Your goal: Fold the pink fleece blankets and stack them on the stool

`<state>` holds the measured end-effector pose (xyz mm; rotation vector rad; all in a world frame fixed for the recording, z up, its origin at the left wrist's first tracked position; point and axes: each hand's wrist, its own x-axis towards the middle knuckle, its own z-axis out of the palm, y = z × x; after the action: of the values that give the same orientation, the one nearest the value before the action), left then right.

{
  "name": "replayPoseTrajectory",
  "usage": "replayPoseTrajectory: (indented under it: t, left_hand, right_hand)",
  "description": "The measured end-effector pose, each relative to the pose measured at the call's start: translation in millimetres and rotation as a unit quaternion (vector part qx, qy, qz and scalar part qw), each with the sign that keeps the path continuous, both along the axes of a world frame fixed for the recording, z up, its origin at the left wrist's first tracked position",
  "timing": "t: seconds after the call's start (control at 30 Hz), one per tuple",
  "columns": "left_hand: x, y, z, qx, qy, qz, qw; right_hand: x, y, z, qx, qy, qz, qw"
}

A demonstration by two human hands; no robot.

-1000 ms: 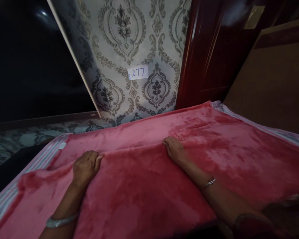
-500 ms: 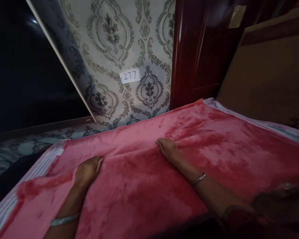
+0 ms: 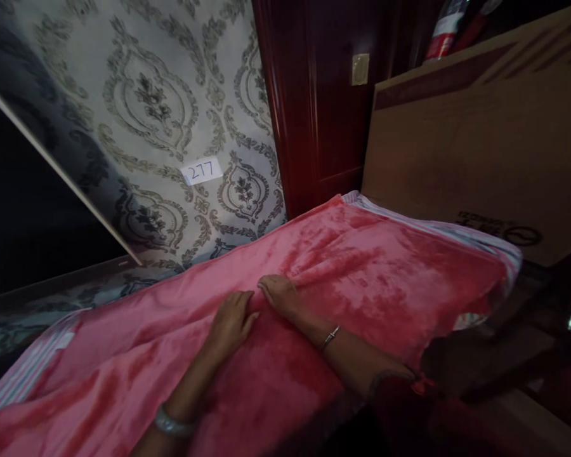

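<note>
Pink blanket lies spread, left side unsmoothed. Left hand rests thumb apart; cannot tell whether right hand pinches it.

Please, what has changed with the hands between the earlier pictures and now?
The left hand moved rightward, close to the right hand, and its grip on the red blanket looks loosened. The view turned right. The right hand stays at about the same blanket spot.

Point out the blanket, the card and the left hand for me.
Blanket (image 3: 271, 365): head view, on the plush near its middle.
Card (image 3: 202, 171): head view, on its numbered face.
Left hand (image 3: 228, 326): head view, on its back.
</note>
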<state>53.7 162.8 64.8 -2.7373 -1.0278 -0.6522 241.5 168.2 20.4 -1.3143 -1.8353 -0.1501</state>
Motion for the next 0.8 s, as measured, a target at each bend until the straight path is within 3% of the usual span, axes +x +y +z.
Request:
replayPoseTrajectory:
  t: [0.1, 0.2, 0.37, 0.53, 0.63, 0.8]
  left_hand:
    - [33, 0, -19.3, -0.006, -0.022, 0.029, 0.999]
    - [33, 2, -32.0, 0.040, -0.049, 0.055, 0.996]
    - [22, 3, -30.6, 0.075, -0.075, 0.041, 0.994]
    - [25, 3, -23.9, 0.112, -0.096, 0.029, 0.989]
    - [26, 3, -23.6, 0.131, -0.100, 0.021, 0.986]
    - [27, -1, -19.7, 0.186, -0.099, 0.003, 0.977]
  right_hand:
    - [4, 0, 3, -0.007, -0.004, 0.016, 1.000]
    - [28, 2, 9, -0.017, -0.030, 0.041, 0.999]
    - [133, 1, 16, -0.044, -0.051, -0.012, 0.998]
    - [231, -17, 0, -0.052, -0.058, -0.034, 0.996]
    - [249, -22, -17, -0.045, -0.066, -0.028, 0.996]
    - [242, -9, -28, -0.035, -0.069, -0.052, 0.996]
